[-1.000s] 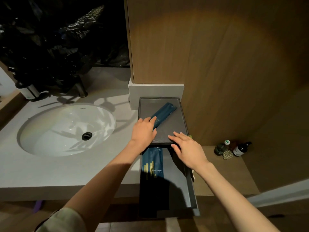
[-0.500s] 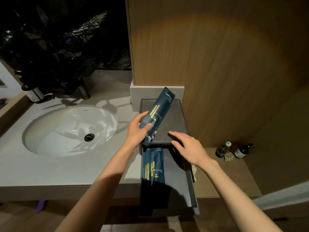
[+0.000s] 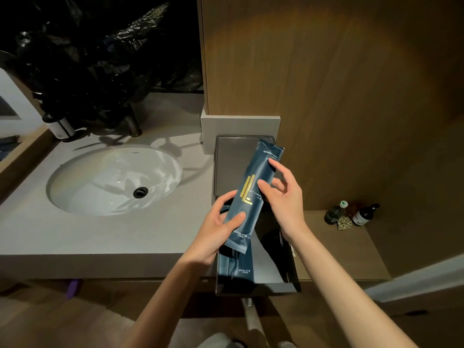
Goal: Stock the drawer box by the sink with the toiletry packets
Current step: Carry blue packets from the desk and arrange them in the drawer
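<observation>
Gripping the blue packet (image 3: 253, 187) low down with the left hand (image 3: 216, 229). Pinching it higher up with the right hand (image 3: 286, 199). Held tilted above the open drawer box (image 3: 258, 288), over another packet (image 3: 241, 267) lying inside, beside the sink (image 3: 113, 179)

There's just the one view, from a wide-angle camera on the person's head. It looks forward and steeply down from standing height over the front edge of the counter (image 3: 125, 234). The sink (image 3: 115, 179) lies left of centre, the drawer box (image 3: 231, 167) sits mid-frame, and a wooden wall panel (image 3: 326, 96) fills the upper right. Both forearms rise from the bottom edge, close to the lens. The left hand (image 3: 216, 229) and right hand (image 3: 283, 197) meet on a toiletry packet (image 3: 256, 169) near the centre. Floor (image 3: 75, 322) shows along the bottom.
</observation>
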Tool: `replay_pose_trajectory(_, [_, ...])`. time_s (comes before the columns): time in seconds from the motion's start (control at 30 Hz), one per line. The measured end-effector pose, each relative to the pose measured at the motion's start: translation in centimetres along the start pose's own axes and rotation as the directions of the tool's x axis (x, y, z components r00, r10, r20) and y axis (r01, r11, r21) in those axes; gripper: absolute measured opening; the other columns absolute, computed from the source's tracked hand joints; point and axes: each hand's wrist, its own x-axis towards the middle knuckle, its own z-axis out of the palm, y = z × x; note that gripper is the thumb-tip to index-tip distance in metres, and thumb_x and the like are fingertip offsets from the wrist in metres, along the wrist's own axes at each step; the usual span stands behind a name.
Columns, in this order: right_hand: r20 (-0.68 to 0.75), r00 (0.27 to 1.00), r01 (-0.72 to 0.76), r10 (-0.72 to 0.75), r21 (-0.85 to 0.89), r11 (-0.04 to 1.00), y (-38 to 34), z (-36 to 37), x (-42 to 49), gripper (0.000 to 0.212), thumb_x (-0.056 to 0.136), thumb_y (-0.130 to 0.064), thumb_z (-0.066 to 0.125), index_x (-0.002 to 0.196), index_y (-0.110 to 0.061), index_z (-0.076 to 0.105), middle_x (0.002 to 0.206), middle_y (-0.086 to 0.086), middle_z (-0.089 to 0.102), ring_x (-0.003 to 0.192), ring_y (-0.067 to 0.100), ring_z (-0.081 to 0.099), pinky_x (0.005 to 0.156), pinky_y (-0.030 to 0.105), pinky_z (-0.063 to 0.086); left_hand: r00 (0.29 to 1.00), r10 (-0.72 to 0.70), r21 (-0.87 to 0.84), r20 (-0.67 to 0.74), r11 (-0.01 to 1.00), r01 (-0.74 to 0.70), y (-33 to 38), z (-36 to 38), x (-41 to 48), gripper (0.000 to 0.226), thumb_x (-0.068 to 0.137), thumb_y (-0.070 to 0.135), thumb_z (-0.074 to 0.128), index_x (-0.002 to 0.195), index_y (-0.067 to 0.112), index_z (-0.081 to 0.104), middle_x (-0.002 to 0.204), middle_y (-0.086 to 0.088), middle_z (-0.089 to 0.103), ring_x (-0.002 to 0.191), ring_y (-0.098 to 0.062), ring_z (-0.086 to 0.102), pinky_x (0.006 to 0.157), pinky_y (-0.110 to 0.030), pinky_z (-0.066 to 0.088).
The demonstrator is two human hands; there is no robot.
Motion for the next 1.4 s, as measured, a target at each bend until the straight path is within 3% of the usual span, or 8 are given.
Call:
replay_pose_trajectory(0.23, [0.031, 0.994, -0.099, 0.104, -0.123, 0.987, 0.2, -2.7, -1.3, 0.039, 0.087, -0.011, 0.067, 0.120, -0.031, 0.063, 0.099, 0.014, 0.073, 0.095, 0.025, 0.069, 0.091, 0.035, 0.055, 0.981, 0.135, 0.393, -0.141, 0.917, -0.070, -1.8, -1.2, -1.5, 0.026, 0.097, 0.033, 0.049, 0.120, 0.035, 0.058, 0.108, 0.008, 0.068, 0.104, -0.009, 0.064, 0.093, -0.032, 0.051])
replay_pose_trajectory(0.4, [0.246, 0.917, -0.251, 0.314, -0.256, 0.934, 1.1, -5.4, -3.0, 0.036, 0.087, -0.014, 0.067, 0.116, -0.035, 0.066, 0.078, 0.007, 0.059, 0.084, 0.012, 0.056, 0.075, 0.018, 0.047, 0.953, 0.302, 0.892, -0.031, 0.439, -0.110, -4.0, -3.2, -1.4, 0.044, 0.095, 0.036, 0.051, 0.138, 0.025, 0.045, 0.140, 0.008, 0.046, 0.132, -0.010, 0.037, 0.109, -0.029, 0.032])
replay_pose_trajectory(0.63, [0.189, 0.879, -0.327, 0.438, -0.431, 0.841, 4.9, -5.0, -4.4, 0.037, 0.092, -0.008, 0.058, 0.123, -0.027, 0.062, 0.073, 0.001, 0.042, 0.076, 0.013, 0.045, 0.078, 0.022, 0.037, 0.971, 0.159, 0.983, 0.180, 0.011, -0.184, -6.5, -2.2, 0.2, 0.051, 0.097, 0.035, 0.045, 0.145, 0.021, 0.036, 0.154, 0.003, 0.030, 0.148, -0.016, 0.008, 0.118, -0.043, -0.002])
replay_pose_trajectory(0.73, [0.105, 0.909, -0.320, 0.404, -0.447, 0.835, 6.3, -3.6, -3.6, 0.040, 0.093, -0.004, 0.056, 0.128, -0.021, 0.059, 0.084, -0.013, 0.050, 0.102, 0.008, 0.046, 0.091, 0.020, 0.033, 0.977, 0.097, 0.977, 0.191, -0.111, -0.180, -7.2, -1.9, 0.6, 0.053, 0.097, 0.039, 0.041, 0.147, 0.022, 0.032, 0.155, 0.003, 0.028, 0.148, -0.016, 0.005, 0.114, -0.052, -0.010])
replay_pose_trajectory(0.83, [0.025, 0.912, -0.367, 0.409, -0.396, 0.842, 7.5, -2.2, -2.7, 0.041, 0.093, -0.002, 0.053, 0.129, -0.020, 0.058, 0.119, 0.000, 0.058, 0.118, 0.012, 0.046, 0.092, 0.020, 0.033, 0.980, 0.074, 0.973, 0.185, -0.152, -0.172, -7.5, -2.0, 0.8, 0.057, 0.097, 0.044, 0.037, 0.148, 0.022, 0.028, 0.154, 0.002, 0.029, 0.148, -0.018, 0.007, 0.114, -0.058, -0.006])
replay_pose_trajectory(0.97, [-0.077, 0.903, -0.424, 0.422, -0.320, 0.847, 9.0, -1.0, -1.6, 0.039, 0.094, 0.001, 0.050, 0.127, -0.019, 0.058, 0.123, 0.015, 0.058, 0.128, 0.029, 0.047, 0.092, 0.027, 0.041, 0.981, 0.047, 0.971, 0.186, -0.162, -0.176, -7.6, -2.1, 0.8, 0.060, 0.096, 0.047, 0.036, 0.150, 0.022, 0.024, 0.155, 0.001, 0.028, 0.147, -0.019, 0.007, 0.114, -0.059, -0.005])
replay_pose_trajectory(1.17, [-0.110, 0.917, -0.397, 0.383, -0.323, 0.859, 10.6, 0.0, -0.8, 0.038, 0.095, 0.000, 0.049, 0.124, -0.023, 0.058, 0.129, 0.007, 0.053, 0.127, 0.018, 0.043, 0.090, 0.024, 0.037, 0.983, 0.031, 0.972, 0.182, -0.157, -0.175, -7.5, -2.1, 0.7, 0.062, 0.097, 0.047, 0.034, 0.151, 0.021, 0.020, 0.157, 0.001, 0.022, 0.148, -0.018, 0.003, 0.114, -0.058, -0.004])
replay_pose_trajectory(1.4, [-0.007, 0.965, -0.210, 0.262, -0.620, 0.756, 10.6, -0.4, -1.2, 0.046, 0.091, -0.002, 0.057, 0.133, -0.019, 0.053, 0.137, 0.009, 0.045, 0.115, 0.024, 0.055, 0.104, 0.035, 0.043, 0.986, -0.007, 0.976, 0.166, -0.140, -0.166, -7.7, -2.0, 0.5, 0.062, 0.098, 0.047, 0.033, 0.152, 0.021, 0.017, 0.160, 0.000, 0.010, 0.148, -0.018, -0.008, 0.115, -0.055, -0.007])
